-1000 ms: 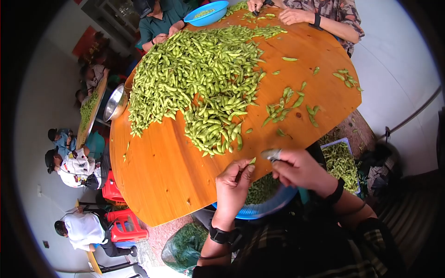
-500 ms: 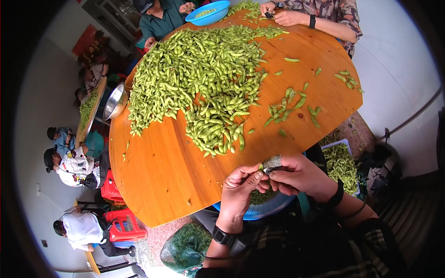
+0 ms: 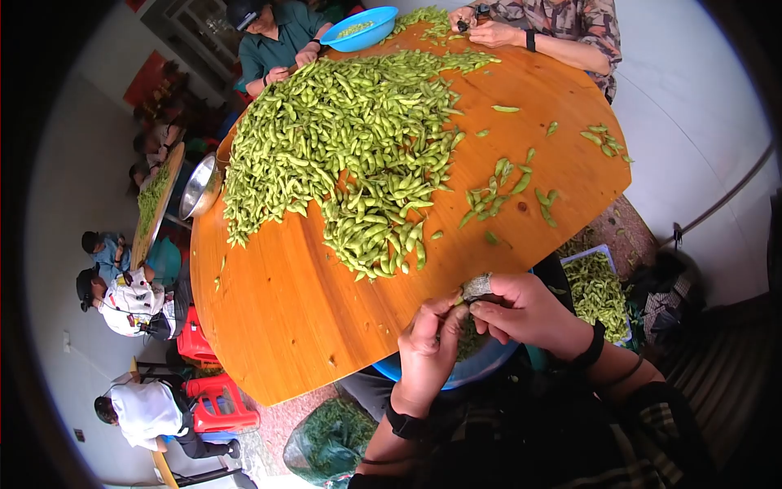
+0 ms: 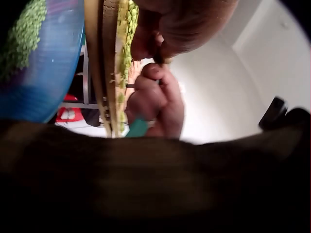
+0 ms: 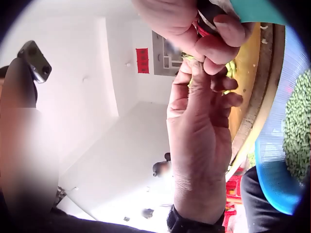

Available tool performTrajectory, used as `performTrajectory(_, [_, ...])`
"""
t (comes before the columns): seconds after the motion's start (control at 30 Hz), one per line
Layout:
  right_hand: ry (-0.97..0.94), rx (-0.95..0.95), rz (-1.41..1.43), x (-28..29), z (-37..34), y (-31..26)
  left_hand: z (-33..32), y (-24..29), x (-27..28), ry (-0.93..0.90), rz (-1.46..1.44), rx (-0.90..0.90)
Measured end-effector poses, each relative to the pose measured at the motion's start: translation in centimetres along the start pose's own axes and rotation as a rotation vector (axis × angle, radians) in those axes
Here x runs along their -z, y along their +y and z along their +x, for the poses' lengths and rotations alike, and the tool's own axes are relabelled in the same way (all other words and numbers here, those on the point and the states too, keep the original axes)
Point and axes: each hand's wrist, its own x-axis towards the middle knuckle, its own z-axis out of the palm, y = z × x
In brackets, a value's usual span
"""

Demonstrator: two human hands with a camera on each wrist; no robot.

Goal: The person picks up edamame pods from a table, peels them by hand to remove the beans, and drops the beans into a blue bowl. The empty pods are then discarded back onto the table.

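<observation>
Over the table's near edge, my left hand (image 3: 429, 346) pinches a small green soybean pod (image 5: 188, 57) between thumb and fingertips. My right hand (image 3: 538, 314) meets it there, its fingertips right at the pod and its index finger wrapped in grey tape (image 3: 477, 285). In the right wrist view its curled fingers grip a dark tool (image 5: 210, 13) with a bit of red, and a teal strip (image 5: 257, 10) runs out beside it. The tool's tip is hidden. Below both hands sits a blue basin (image 5: 273, 182) holding green shelled beans (image 5: 299, 131).
A big heap of soybean pods (image 3: 342, 138) covers much of the wooden table (image 3: 285, 326); loose pods (image 3: 497, 191) lie at right. Two people work opposite, near a blue bowl (image 3: 358, 31). On the floor stand a crate of pods (image 3: 599, 285) and a green net bag (image 3: 330, 440).
My hands were apart a second ago, the left holding the pod up; the right hand has since come in against it. Both now stay together, with a slight shift of the left hand.
</observation>
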Motion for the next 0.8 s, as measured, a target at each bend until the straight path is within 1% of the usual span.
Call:
performTrajectory(0.07, [-0.003, 0.007, 0.007, -0.2, -0.3, -0.2, 0.3, 0.2, 0.7, -0.066, 0.533, -0.224])
performTrajectory(0.1, [-0.003, 0.017, 0.015, -0.3, -0.4, -0.2, 0.5, 0.4, 0.5, -0.027, 0.629, -0.37])
performTrajectory(0.13, [-0.005, 0.013, 0.019, -0.4, -0.3, 0.1, 0.5, 0.2, 0.2, -0.029, 0.631, -0.364])
performTrajectory(0.2, [-0.022, 0.017, 0.061, -0.4, 0.0, 0.6, 0.4, -0.4, -0.5, 0.09, 0.746, -0.449])
performTrajectory(0.23, [-0.022, 0.017, 0.062, -0.5, 0.0, 0.5, 0.3, -0.6, -0.6, 0.089, 0.708, -0.398])
performTrajectory(0.3, [-0.024, -0.034, 0.143, -0.9, 0.0, 0.2, 0.5, -0.8, -0.7, 0.121, 0.687, -0.404])
performTrajectory(0.37, [-0.013, -0.041, 0.137, -0.9, 0.1, 0.0, 0.5, -1.3, -0.8, 0.151, 0.666, -0.412])
performTrajectory(0.43, [-0.002, -0.049, 0.128, -0.8, 0.2, 0.3, 0.5, -1.5, -1.0, 0.156, 0.044, 0.116])
performTrajectory(0.47, [0.002, -0.009, 0.076, -0.7, 0.5, 0.8, 0.5, -1.3, -1.1, 0.155, 0.044, 0.116])
performTrajectory(0.53, [0.009, 0.035, 0.025, -0.7, 0.6, 0.9, 0.8, 0.8, -1.1, 0.102, -0.446, 0.287])
performTrajectory(0.57, [0.018, 0.079, 0.011, -0.8, 0.5, 0.7, 0.8, 1.3, -1.6, 0.081, -0.352, 0.171])
performTrajectory(0.6, [0.025, 0.12, -0.002, -0.9, 0.5, 0.6, 0.6, 0.8, -1.4, 0.081, -0.35, 0.17])
performTrajectory(0.7, [0.01, 0.106, 0.002, -1.0, 0.3, 1.2, 0.2, -0.9, -0.3, 0.038, -0.074, 0.068])
performTrajectory(0.73, [0.005, 0.102, 0.003, -1.0, 0.3, 1.2, 0.1, -0.9, -0.3, 0.042, -0.072, 0.072])
performTrajectory(0.8, [-0.026, 0.082, -0.049, -0.9, 0.3, 1.2, 0.2, -0.9, -0.1, 0.079, 0.238, -0.11])
